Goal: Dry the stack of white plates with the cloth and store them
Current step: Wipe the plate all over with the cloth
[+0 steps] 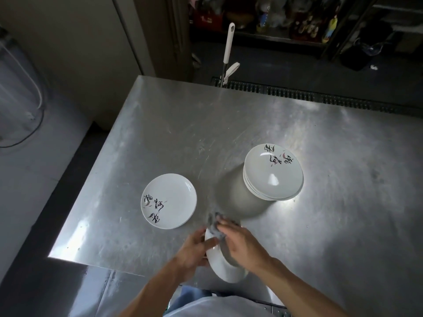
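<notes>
The left hand (pixel 194 250) gripped a tilted white plate (pixel 219 264) over the near edge of the steel table (pixel 320 225); the right hand (pixel 242 245) held a grey cloth (pixel 216 222) against it.

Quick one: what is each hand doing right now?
Left hand: grips the white plate, held tilted above the table edge.
Right hand: holds the grey cloth against that plate.
</notes>
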A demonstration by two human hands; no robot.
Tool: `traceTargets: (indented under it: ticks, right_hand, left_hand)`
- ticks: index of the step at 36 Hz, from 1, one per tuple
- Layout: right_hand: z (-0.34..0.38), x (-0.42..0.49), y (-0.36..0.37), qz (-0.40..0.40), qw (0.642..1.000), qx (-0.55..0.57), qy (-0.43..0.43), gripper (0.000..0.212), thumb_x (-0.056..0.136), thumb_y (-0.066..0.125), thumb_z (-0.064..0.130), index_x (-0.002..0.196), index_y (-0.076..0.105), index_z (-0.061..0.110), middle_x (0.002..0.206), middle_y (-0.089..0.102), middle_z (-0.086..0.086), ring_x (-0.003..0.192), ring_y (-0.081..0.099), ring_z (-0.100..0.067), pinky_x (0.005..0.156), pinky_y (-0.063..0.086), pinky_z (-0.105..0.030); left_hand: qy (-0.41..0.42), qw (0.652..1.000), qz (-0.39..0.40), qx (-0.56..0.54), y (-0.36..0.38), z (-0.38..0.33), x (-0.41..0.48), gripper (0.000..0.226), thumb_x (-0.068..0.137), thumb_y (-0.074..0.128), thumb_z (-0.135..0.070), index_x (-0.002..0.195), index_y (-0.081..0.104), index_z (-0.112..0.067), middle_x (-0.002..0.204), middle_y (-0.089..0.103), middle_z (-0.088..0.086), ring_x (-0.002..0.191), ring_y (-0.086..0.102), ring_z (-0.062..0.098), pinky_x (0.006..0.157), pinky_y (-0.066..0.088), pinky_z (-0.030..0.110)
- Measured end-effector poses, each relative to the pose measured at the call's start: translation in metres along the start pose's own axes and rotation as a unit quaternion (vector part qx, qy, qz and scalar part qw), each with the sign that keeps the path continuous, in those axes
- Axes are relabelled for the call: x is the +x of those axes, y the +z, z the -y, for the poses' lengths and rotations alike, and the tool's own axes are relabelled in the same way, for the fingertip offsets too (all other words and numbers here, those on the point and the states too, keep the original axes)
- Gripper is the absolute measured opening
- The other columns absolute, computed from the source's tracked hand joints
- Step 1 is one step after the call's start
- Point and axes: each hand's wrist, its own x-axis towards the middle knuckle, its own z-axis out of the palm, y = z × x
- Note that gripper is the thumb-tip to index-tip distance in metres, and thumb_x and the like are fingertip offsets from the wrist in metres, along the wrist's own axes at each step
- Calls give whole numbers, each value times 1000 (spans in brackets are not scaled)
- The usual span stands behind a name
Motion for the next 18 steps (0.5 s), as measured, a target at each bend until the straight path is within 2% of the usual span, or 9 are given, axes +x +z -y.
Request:
traceTargets:
  ticks: [2, 4, 7, 9, 11, 14, 16, 18]
  right_hand:
    - [-1, -7, 4, 44, 998, 7, -48, 57, 92, 48, -9, 145, 53, 13, 156, 36, 8, 148, 26, 0, 120, 21, -17]
    - [-7, -6, 1, 30, 999, 17, -35, 63, 90, 47, -14, 146, 51, 14, 155, 40, 6, 146, 31, -2, 120, 25, -19]
    - [-19, 3, -7, -64, 992, 35, 101, 64, 88, 48, -14, 142, 57, 19, 140, 61, -2, 127, 58, -14, 107, 43, -20]
    - [-23, 7, -9, -99, 979, 51, 171, 56, 91, 49, -8, 138, 60, 22, 125, 68, 2, 111, 66, -17, 93, 44, -7]
    - [-23, 5, -7, -94, 982, 61, 155, 55, 91, 50, -7, 138, 60, 21, 122, 64, 11, 113, 65, -16, 91, 36, 2]
    - [-14, 3, -4, -85, 990, 66, 95, 57, 92, 50, -6, 141, 57, 22, 136, 51, 25, 129, 54, -6, 104, 31, -3]
    - [-4, 5, 0, -75, 993, 76, 55, 56, 94, 50, 0, 142, 55, 28, 142, 45, 33, 136, 44, 4, 109, 28, -5]
    - [5, 6, 5, -31, 997, 77, -7, 55, 96, 50, 3, 144, 52, 29, 151, 43, 24, 142, 35, 6, 115, 25, -10]
  left_hand:
    - [1, 1000, 4, 7, 0, 3, 0, 41, 90, 72, -19, 129, 59, -19, 119, 73, 11, 111, 69, 36, 87, 58, 54]
    - [9, 1000, 0, 4, 1, 6, 1, 45, 84, 71, -23, 128, 60, -17, 119, 73, 12, 112, 68, 39, 85, 58, 56]
    - [29, 996, -53, -70, 2, 15, 2, 50, 76, 74, -25, 123, 60, -15, 120, 70, 17, 101, 70, 33, 81, 58, 56]
    - [29, 988, -79, -128, 5, 20, 3, 50, 73, 74, -19, 121, 59, -17, 120, 68, 18, 98, 69, 33, 86, 57, 58]
    - [26, 986, -72, -146, 4, 22, 4, 51, 74, 74, -15, 123, 60, -20, 119, 69, 17, 99, 71, 37, 92, 56, 62]
    - [37, 987, -45, -150, -1, 18, 7, 41, 90, 73, -8, 127, 59, -20, 118, 71, 20, 100, 72, 40, 93, 57, 60]
    - [51, 987, -35, -152, -1, 16, 7, 43, 93, 70, -3, 130, 57, -19, 116, 71, 23, 100, 72, 41, 91, 58, 55]
    - [64, 987, -32, -145, 1, 12, 6, 46, 89, 73, -3, 131, 57, -13, 113, 73, 22, 97, 73, 36, 86, 60, 50]
